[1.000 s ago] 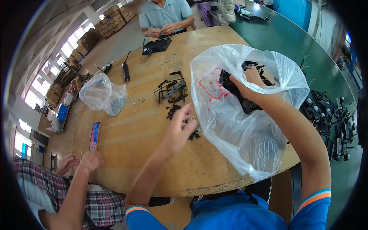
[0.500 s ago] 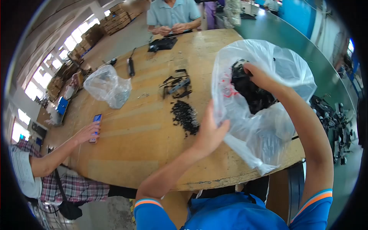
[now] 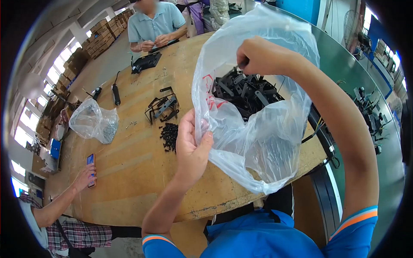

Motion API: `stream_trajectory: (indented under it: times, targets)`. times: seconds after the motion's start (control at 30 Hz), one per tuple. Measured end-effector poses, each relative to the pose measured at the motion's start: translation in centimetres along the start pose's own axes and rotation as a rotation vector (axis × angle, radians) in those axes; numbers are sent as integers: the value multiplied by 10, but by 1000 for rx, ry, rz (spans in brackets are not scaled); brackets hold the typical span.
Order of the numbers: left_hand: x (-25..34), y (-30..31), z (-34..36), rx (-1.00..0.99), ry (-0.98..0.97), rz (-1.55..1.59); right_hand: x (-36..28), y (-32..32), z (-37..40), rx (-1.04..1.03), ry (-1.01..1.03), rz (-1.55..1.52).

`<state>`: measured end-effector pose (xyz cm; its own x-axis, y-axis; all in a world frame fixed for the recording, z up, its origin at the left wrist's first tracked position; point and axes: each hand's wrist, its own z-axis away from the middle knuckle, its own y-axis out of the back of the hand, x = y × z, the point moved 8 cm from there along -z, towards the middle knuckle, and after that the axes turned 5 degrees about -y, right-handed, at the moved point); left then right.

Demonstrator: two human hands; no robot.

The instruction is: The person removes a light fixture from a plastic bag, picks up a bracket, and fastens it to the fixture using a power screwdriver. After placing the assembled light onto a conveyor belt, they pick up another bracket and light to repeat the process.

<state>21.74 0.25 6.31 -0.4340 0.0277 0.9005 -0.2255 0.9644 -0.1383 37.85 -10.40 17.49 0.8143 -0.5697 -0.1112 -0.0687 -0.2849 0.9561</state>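
A large clear plastic bag (image 3: 262, 144) with red print stands wide open before me. Black flat brackets (image 3: 245, 90) lie heaped inside it. My left hand (image 3: 192, 150) grips the near left side of the bag, thumb in front and fingers behind. Over the heap, within the bag's mouth, my right hand (image 3: 262, 56) is closed with its fingers curled down; what they hold, if anything, is hidden. Left of the bag, a small pile of black screws or pins (image 3: 169, 136) lies on the wooden table (image 3: 129, 180), with several black bent brackets (image 3: 162, 106) behind it.
A smaller clear bag (image 3: 97, 122) and a black corded tool (image 3: 116, 94) lie further left. At left a person's hand (image 3: 84, 177) touches a phone (image 3: 90, 161). Across the table another person (image 3: 157, 30) handles a small part. Black parts (image 3: 370, 112) cover the green bench at right.
My view has shifted, so the table items sit further left. My right hand has lifted off the black brackets in the bag. My left hand has closed on the bag's side.
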Motion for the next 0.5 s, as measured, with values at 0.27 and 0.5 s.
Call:
stream_trajectory:
  times: [0.27,0.5]
  targets:
    - [60,-5,34,-43,-445,-772,-55,63,80,-296,-132,-386]
    - [27,18,75,-69,-152,-657,-153,39,32,-341,122,-880]
